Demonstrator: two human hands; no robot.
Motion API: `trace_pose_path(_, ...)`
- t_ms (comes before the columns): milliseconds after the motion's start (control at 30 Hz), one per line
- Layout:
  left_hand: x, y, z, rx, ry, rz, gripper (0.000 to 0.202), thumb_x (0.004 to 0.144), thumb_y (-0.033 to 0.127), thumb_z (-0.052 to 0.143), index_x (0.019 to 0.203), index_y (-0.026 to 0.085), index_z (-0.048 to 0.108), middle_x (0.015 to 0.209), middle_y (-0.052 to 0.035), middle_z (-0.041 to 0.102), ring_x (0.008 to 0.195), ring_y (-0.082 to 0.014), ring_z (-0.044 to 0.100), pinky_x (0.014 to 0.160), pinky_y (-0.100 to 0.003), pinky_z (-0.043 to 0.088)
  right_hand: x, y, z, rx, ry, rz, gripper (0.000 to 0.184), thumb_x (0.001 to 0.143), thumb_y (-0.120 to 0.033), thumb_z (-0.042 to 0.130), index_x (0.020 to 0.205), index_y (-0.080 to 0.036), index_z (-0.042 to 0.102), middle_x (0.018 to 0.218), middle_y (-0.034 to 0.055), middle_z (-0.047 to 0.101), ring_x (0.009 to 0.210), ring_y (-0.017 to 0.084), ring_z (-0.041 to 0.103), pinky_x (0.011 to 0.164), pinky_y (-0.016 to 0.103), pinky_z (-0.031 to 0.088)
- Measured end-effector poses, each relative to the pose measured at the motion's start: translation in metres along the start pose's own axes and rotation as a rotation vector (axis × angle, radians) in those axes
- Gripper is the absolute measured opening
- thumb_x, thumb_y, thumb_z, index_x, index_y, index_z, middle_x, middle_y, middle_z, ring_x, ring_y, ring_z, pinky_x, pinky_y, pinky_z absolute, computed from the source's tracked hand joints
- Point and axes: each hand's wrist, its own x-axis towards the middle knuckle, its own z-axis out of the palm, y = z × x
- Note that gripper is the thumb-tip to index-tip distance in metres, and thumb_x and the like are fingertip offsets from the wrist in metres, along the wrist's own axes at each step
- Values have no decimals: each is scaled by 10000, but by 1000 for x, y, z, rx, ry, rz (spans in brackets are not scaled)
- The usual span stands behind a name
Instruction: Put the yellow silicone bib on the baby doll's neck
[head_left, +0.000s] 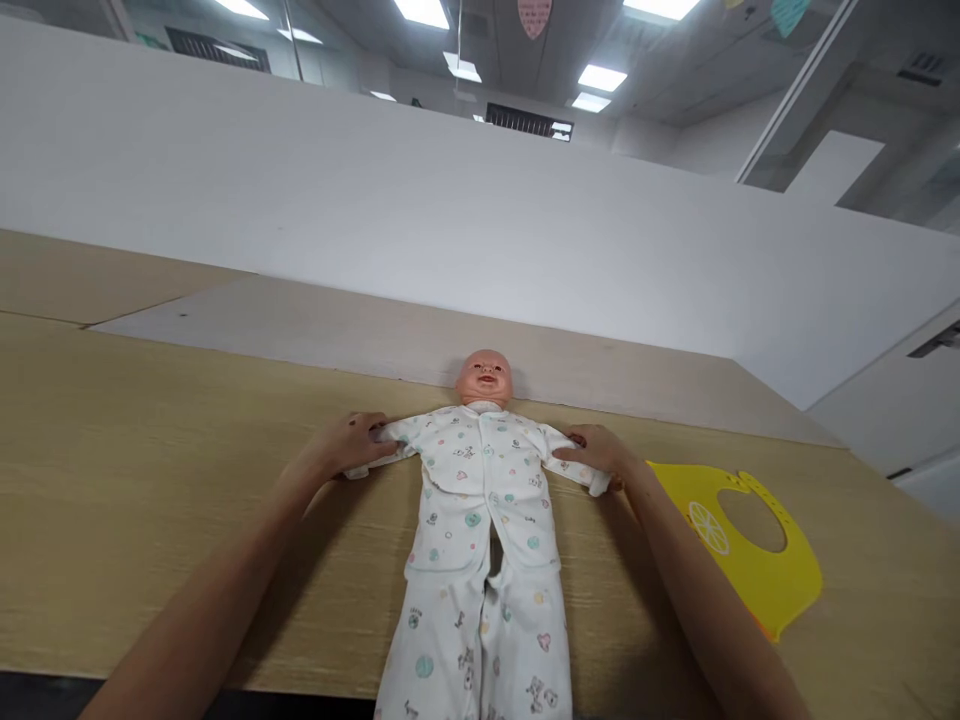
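A baby doll (484,378) lies on its back on the wooden table (150,470), head away from me, legs hanging toward the near edge. It wears a white printed top and trousers (480,520). My left hand (351,442) is closed on the doll's sleeve on the left side of the picture. On the other sleeve, my right hand (596,450) is closed in the same way. Both doll arms are spread out sideways.
A yellow silicone bib (757,565) with a lemon print lies flat on the table to the right of my right forearm. A white partition wall (375,200) runs along the back of the table. The table's near edge (45,672) runs along the lower left.
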Motion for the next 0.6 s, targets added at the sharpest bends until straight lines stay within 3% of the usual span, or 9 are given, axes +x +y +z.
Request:
trace_pose_path(100, -5, 6, -1, 39, -82, 72, 569, 803, 645, 402, 1012, 213, 706, 1083, -127, 688, 1023, -330, 600, 856, -386, 432, 1, 0, 0, -5, -79, -19, 467, 742, -649, 562, 752, -192, 655, 697, 13, 619, 602, 129, 487, 542, 241, 279)
trace_pose_path(233, -19, 22, -2, 68, 135, 136, 496, 891, 523, 305, 955, 195, 671, 1039, -113, 693, 998, -275, 600, 789, -329, 420, -1, -4, -2, -16, -94, -12, 437, 754, -623, 564, 809, -200, 659, 754, 23, 640, 648, 145, 518, 572, 241, 303)
trace_pose_path(333, -43, 37, -3, 154, 314, 82, 449, 897, 484, 326, 685, 192, 593, 774, -100, 674, 753, -241, 606, 639, -316, 379, -14, -21, -6, -16, 116, 30, 344, 770, -524, 588, 831, -190, 646, 839, 50, 669, 731, 172, 559, 626, 255, 342)
trace_pose_path(400, -62, 45, 0, 93, 340, 15, 489, 889, 511, 347, 556, 200, 523, 626, -79, 621, 642, -221, 575, 604, -312, 361, -30, -37, -4, 29, 278, 57, 348, 820, -508, 527, 772, -177, 619, 795, 60, 662, 715, 178, 556, 637, 273, 354)
trace_pose_path(467, -78, 50, 10, -131, 205, -13, 538, 876, 554, 371, 491, 204, 507, 549, -65, 589, 620, -216, 571, 627, -312, 392, -47, -54, 4, 174, 237, 65, 485, 866, -579, 422, 655, -173, 581, 659, 55, 622, 626, 170, 535, 604, 285, 357)
trace_pose_path(533, -86, 53, 24, -496, -4, -71, 504, 825, 591, 463, 516, 206, 562, 571, -60, 617, 639, -226, 595, 655, -320, 440, -60, -66, 16, 426, 13, 62, 581, 850, -664, 403, 594, -173, 577, 605, 54, 607, 599, 175, 554, 597, 291, 403)
trace_pose_path(600, -86, 58, 38, -930, -152, -186, 381, 743, 565, 600, 657, 197, 645, 719, -67, 691, 723, -243, 638, 698, -328, 487, -67, -72, 30, 725, -158, 112, 577, 808, -702, 459, 647, -175, 629, 689, 63, 655, 669, 192, 609, 654, 301, 475)
